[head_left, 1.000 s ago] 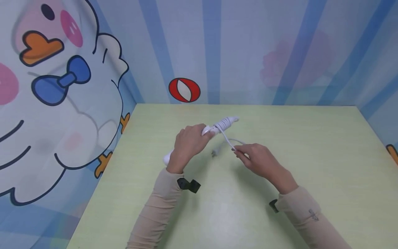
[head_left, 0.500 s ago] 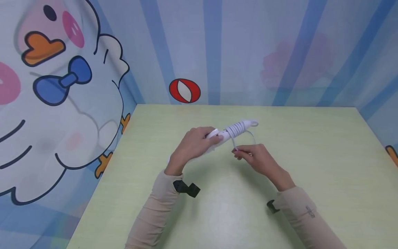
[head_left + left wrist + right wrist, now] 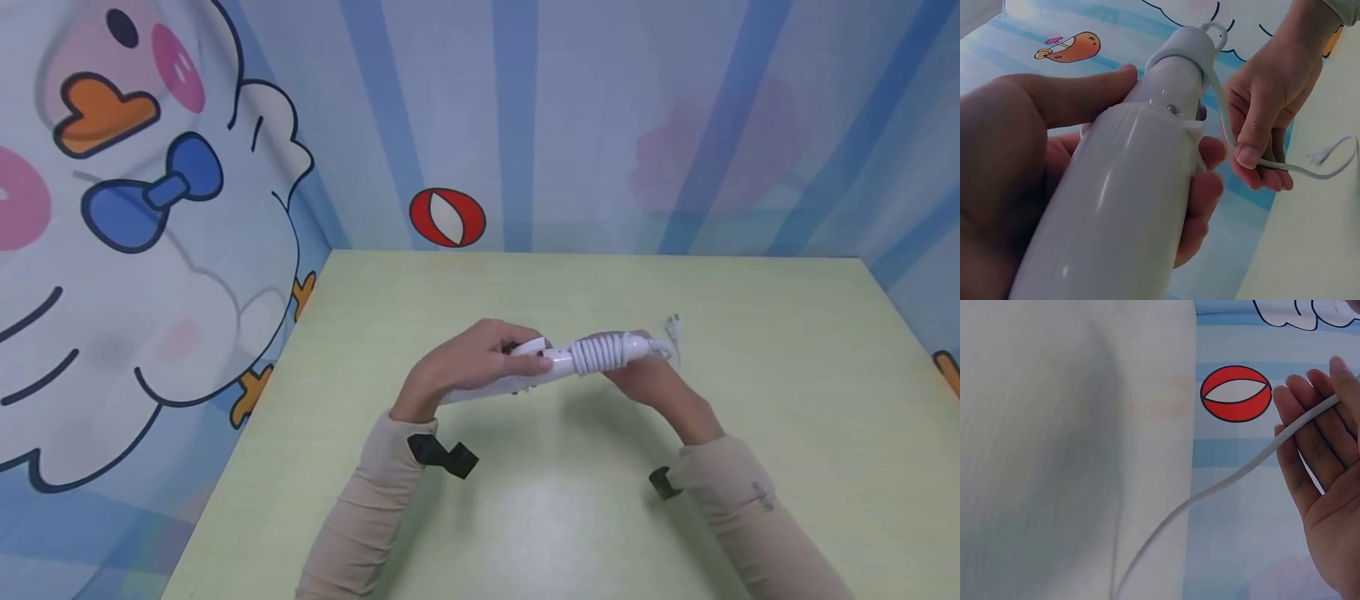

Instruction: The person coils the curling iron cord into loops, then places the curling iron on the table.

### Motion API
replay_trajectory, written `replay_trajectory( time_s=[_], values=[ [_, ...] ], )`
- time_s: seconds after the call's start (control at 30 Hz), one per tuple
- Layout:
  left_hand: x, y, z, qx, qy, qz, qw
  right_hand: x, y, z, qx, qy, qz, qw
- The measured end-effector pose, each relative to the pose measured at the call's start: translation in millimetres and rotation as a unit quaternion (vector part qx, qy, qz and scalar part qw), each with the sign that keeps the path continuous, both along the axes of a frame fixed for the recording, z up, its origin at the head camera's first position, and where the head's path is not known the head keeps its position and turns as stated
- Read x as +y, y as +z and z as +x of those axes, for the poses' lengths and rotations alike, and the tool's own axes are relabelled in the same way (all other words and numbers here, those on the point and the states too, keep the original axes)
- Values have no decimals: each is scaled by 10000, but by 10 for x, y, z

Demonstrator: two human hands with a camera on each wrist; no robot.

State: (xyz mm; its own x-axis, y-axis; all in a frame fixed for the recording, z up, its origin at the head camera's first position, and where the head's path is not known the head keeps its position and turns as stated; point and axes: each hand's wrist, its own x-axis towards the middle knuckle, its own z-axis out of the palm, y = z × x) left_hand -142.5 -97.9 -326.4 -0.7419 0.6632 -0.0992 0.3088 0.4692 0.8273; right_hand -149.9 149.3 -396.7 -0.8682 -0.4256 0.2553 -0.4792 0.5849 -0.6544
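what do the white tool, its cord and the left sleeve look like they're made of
White tool: probably hard plastic, glossy; pale highlight streaks run along its smooth body. Cord: likely a rubbery or vinyl coating, fairly dull, since it bends in smooth curves; which of the two is unclear. Left sleeve: apparently thin matte fabric, creased in soft folds.

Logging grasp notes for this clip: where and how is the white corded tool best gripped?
Probably by its thick body, from the person's left, fingers and thumb on opposite sides, as the left hand holds it. The body is smooth and rounded; cord coils wrap the narrower end, where the right hand pinches the loose cord.
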Motion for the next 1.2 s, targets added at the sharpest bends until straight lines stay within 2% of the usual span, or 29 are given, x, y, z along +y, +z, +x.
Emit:
replay_trajectory(
  time_s=[0.1, 0.13, 0.2, 0.3, 0.43, 0.6, 0.7, 0.87, 1.03, 1.2],
  values=[
    [4, 19, 14, -79, -278, -102, 9995, -5, 72, 7, 714, 563, -166, 9957],
    [6, 23, 18, -66, -374, -159, 9992, -10, 104, 13, 757, 676, -257, 9945],
    [10, 28, 23, -16, -535, -295, 9981, -6, 137, 9, 492, 789, -501, 9944],
    [17, 41, 38, 38, -715, -451, 9964, 7, 180, -16, 198, 732, -451, 9961],
    [37, 57, 62, 149, -872, -671, 9938, 57, 162, -97, 273, 575, -53, 9980],
    [78, 35, 80, 306, -904, -1185, 9884, 104, 149, -162, 355, 526, 88, 9979],
    [112, 9, 84, 402, -857, -1507, 9840, 111, 164, -170, 467, 530, 160, 9974],
    [161, -38, 72, 501, -603, -2031, 9760, 95, 219, -140, 764, 443, 452, 9951],
    [191, -82, 41, 707, -300, -2603, 9625, 30, 286, -92, 1115, 274, 901, 9893],
    [214, -154, 6, 843, 159, -2998, 9501, -54, 325, -27, 1320, 177, 1245, 9832]
  ],
)
